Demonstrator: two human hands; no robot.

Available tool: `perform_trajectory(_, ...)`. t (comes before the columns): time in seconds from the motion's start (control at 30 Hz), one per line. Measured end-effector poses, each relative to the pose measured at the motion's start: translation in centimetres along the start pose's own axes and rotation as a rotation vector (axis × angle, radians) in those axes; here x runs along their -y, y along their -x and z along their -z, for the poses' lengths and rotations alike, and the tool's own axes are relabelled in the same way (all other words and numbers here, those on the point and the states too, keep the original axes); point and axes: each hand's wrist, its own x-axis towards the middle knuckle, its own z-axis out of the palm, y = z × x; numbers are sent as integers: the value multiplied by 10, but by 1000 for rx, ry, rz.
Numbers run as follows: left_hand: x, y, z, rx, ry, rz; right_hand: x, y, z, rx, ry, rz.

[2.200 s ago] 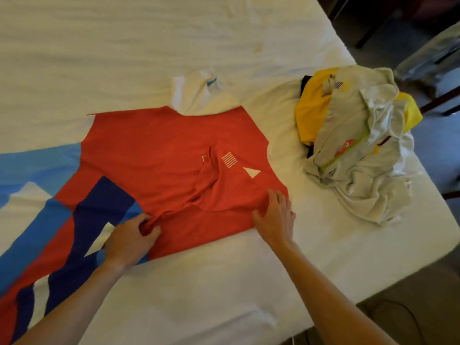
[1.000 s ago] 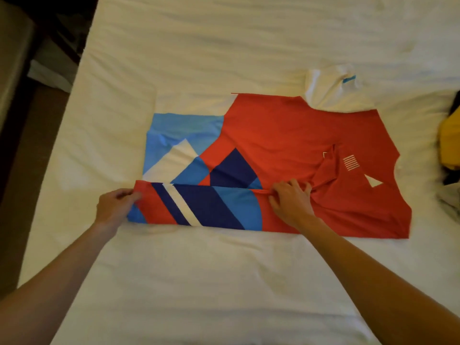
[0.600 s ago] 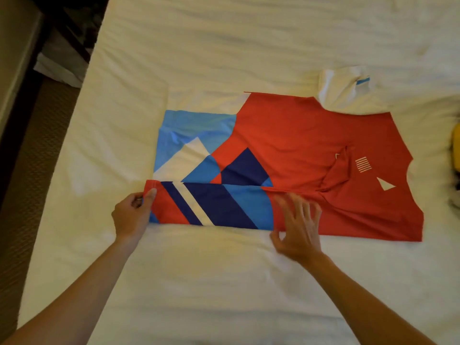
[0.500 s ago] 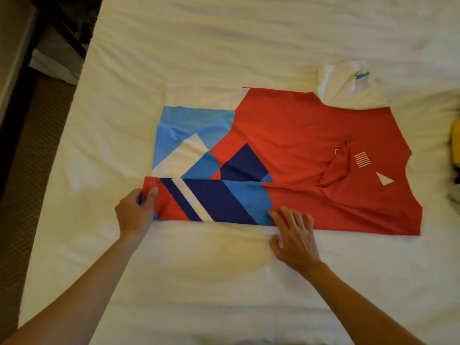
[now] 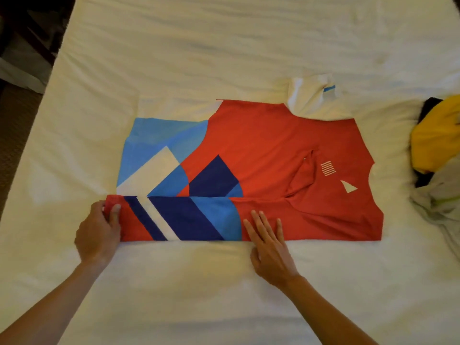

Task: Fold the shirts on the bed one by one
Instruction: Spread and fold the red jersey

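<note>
A red shirt with blue, navy and white patches lies flat on the white bed, its collar end to the right. Its near long edge is folded over into a strip. My left hand pinches the left end of that strip at the hem, thumb on top. My right hand lies flat with straight fingers, pressing the strip's near edge at its middle. A white sleeve sticks out beyond the far edge.
A pile of unfolded shirts, yellow and pale grey, sits at the bed's right edge. The bed's left edge drops to a dark floor. Bare sheet stretches beyond the shirt and in front of it.
My right hand has slid along the folded strip and now presses flat on its near edge. My left hand keeps its pinch on the hem end. The view shifted slightly.
</note>
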Motion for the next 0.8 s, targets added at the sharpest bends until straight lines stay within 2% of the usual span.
perform_trajectory(0.1,-44,27,-14,-159,-62,-95,-23,16,9,-134,-196,-168)
perform_trajectory(0.17,-86,60,-34,-171,-18,-298,-50,30,17,-331,-265,-410)
perform_trajectory(0.27,-153,114,-79,2,123,-599,-111,51,34,-593,-278,-910)
perform_trajectory(0.33,-196,145,-108,163,231,-739,-153,64,51,-602,-457,-1266)
perform_trajectory(0.37,-215,159,-121,228,257,-783,-171,70,58,-576,-553,-1357)
perform_trajectory(0.47,-256,185,-150,306,159,-830,-210,86,76,-510,-800,-1316)
perform_trajectory(0.53,-270,191,-161,317,58,-772,-225,91,84,-423,-934,-1229)
perform_trajectory(0.6,-276,193,-166,308,-6,-719,-238,97,86,-345,-957,-1152)
perform_trajectory(0.7,-277,191,-171,306,-52,-707,-249,107,82,-435,-809,-1172)
perform_trajectory(0.8,-279,190,-172,321,-47,-697,-233,105,74,-575,-791,-1217)
